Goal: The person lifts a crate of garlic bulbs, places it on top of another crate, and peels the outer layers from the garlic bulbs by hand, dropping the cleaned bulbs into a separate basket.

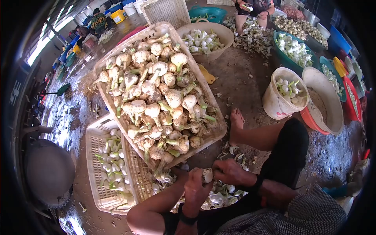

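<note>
My left hand (197, 187) is closed around a garlic bulb (207, 176), low in the middle of the view. My right hand (232, 172) is beside the bulb, fingers curled together. Anything in those fingers is hidden. Peeled garlic skins (219, 197) lie on the floor beneath both hands. Just beyond them a tilted plastic crate (219, 138) is heaped with unpeeled, soil-stained garlic bulbs (152, 96) with cut stems. A second crate (96, 196), to the left and partly under the first, contains clean white garlic bulbs (113, 166) with green stems.
A white bucket (273, 102) with peeled garlic stands right, beside a tilted basin (335, 102). Behind the crate is a beige basin (225, 43). A co-worker (256, 9) sits at the top near piled skins (252, 37). A round stool (50, 172) is at left.
</note>
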A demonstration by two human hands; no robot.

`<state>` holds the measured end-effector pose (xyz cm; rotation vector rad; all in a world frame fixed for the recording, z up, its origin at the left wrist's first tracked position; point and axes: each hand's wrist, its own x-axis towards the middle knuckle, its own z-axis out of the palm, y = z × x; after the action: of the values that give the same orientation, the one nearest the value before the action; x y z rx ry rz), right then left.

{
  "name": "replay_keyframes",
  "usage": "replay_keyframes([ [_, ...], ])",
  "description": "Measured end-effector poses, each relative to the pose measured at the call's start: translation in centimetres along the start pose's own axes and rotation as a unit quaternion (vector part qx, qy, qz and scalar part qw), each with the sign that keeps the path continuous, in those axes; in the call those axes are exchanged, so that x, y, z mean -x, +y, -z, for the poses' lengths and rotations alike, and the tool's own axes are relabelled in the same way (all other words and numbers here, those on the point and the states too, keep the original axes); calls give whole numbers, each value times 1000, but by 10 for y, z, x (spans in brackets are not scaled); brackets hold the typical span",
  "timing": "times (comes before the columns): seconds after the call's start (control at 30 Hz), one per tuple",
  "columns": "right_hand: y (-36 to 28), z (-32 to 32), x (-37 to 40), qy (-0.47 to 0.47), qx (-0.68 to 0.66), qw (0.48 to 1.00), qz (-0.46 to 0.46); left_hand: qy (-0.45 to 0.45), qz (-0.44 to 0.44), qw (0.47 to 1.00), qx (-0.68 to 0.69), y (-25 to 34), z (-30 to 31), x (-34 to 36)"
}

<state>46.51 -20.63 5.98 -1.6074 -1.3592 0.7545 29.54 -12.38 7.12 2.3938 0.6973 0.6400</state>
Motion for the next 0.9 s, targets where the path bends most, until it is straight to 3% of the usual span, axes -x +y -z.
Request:
replay_keyframes([
  [0.1, -1, 3, 1, 4, -24, 1000, -15, -10, 45, 998, 40, -2, 4, 3],
  [0.17, 14, -3, 4, 4, -26, 998, -58, 18, 178, 952, 248, -1, 7, 4],
  [0.2, 25, -9, 7, 6, -26, 998, -57, 17, 176, 953, 247, -2, 12, 3],
  [0.27, 48, -22, 17, -120, 217, 966, -79, 75, 210, 845, 486, -2, 30, 2],
  [0.3, 55, -24, 21, -119, 219, 966, -76, 116, 214, 782, 573, 1, 37, 1],
  [0.33, 61, -25, 26, -198, 203, 957, -62, 124, 195, 737, 636, 5, 47, -4],
  [0.37, 62, -27, 27, -276, 185, 942, -48, 117, 204, 710, 664, 2, 51, -3],
  [0.4, 49, -21, 23, -278, 187, 941, -44, 112, 212, 682, 691, 1, 53, -1],
  [0.47, 22, -9, 19, -158, -95, 981, -59, 120, 211, 685, 687, 1, 53, 2],
  [0.53, 20, 1, 10, -159, -135, 976, -60, 120, 207, 689, 684, -2, 52, 2],
  [0.6, -7, 16, 3, -113, -262, 944, -163, 89, 219, 692, 682, -9, 50, 4],
  [0.63, -15, 15, 2, -113, -261, 945, -164, 88, 219, 691, 683, -10, 48, 3],
  [0.7, -25, 11, 1, -42, -331, 942, -38, 59, 236, 693, 679, -11, 45, 3],
  [0.73, -26, 13, 1, -42, -333, 941, -40, 58, 238, 692, 679, -11, 44, 3],
  [0.8, -26, 20, -3, -107, -207, 972, 12, 28, 238, 709, 663, -9, 41, 1],
  [0.9, -23, 23, -2, -139, -206, 968, -20, 20, 243, 719, 651, -7, 40, -1],
])
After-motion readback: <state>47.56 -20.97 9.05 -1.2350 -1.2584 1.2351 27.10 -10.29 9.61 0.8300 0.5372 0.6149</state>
